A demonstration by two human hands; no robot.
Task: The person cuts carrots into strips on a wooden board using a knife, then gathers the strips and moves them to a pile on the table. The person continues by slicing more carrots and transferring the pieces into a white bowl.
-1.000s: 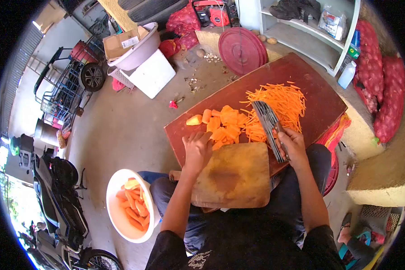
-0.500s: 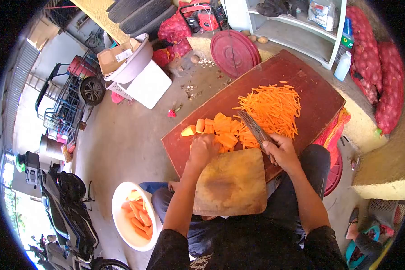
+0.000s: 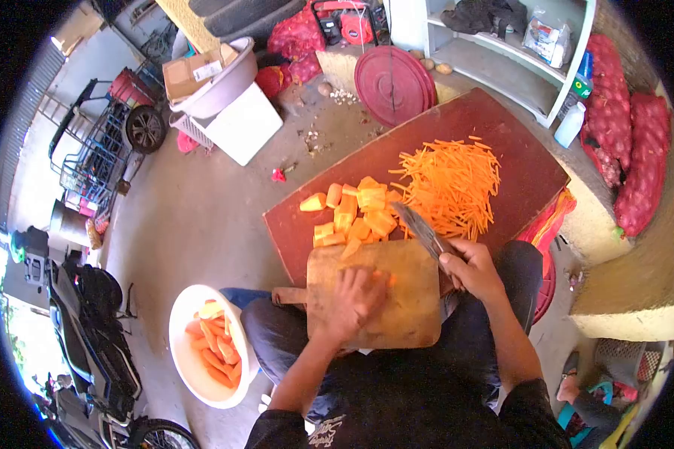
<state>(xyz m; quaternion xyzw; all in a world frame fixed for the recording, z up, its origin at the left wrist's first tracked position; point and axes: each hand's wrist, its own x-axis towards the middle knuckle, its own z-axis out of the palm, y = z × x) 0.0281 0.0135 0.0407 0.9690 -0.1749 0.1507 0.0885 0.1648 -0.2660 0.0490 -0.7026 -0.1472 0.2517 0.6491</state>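
Fingers curled, my left hand is over the wooden cutting board on my lap; a bit of orange carrot shows at its fingertips, mostly hidden. My right hand grips a dark-bladed knife, its blade pointing up and left past the board's far edge. Beyond the board, cut carrot chunks lie on a red tabletop. To their right is a large heap of carrot strips. One carrot slice leans at the board's far edge.
A white bucket of peeled carrots stands on the floor at my left. A motorcycle is further left. Beyond the tabletop are a red round lid and a white shelf. Red mesh sacks lean at the right.
My left hand has come back from the carrot chunks onto the cutting board, with some carrot at its fingers. The board has turned, showing its handle. The knife stays in my right hand.
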